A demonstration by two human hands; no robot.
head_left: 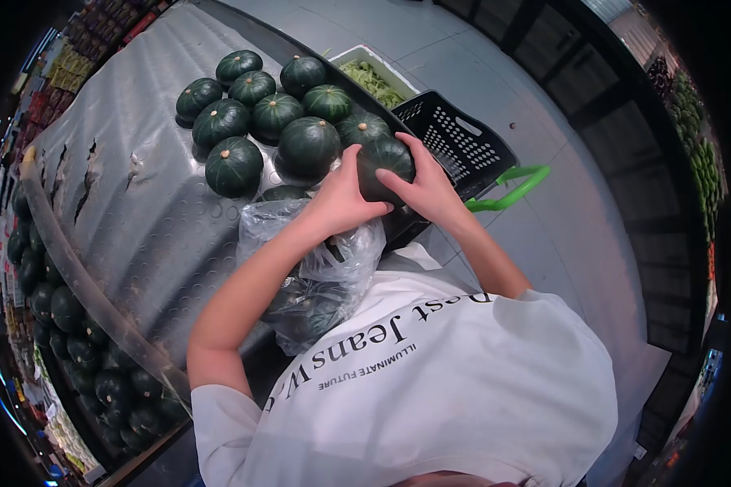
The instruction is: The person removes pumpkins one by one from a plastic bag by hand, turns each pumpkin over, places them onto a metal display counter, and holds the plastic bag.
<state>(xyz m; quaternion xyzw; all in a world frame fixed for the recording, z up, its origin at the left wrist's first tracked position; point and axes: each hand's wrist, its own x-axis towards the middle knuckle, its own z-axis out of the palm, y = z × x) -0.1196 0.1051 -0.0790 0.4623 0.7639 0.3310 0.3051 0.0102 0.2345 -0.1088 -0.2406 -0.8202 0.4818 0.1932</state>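
Between my left hand (pixel 345 195) and my right hand (pixel 426 187) is a dark green squash (pixel 386 162), gripped from both sides near the display's right edge. Just below my left wrist, a clear plastic bag (pixel 309 284) with dark green squashes in it rests against the front of my white shirt. Several more squashes (pixel 309 144) with pale stems sit grouped on the grey ridged display surface (pixel 146 178), to the left of and beyond my hands.
A black basket (pixel 463 142) with a green handle (pixel 516 188) stands right of the display. Beside it is a white crate (pixel 374 57) of leafy greens. More squashes (pixel 69 308) fill a lower bin behind a clear rail (pixel 81 272) at the left.
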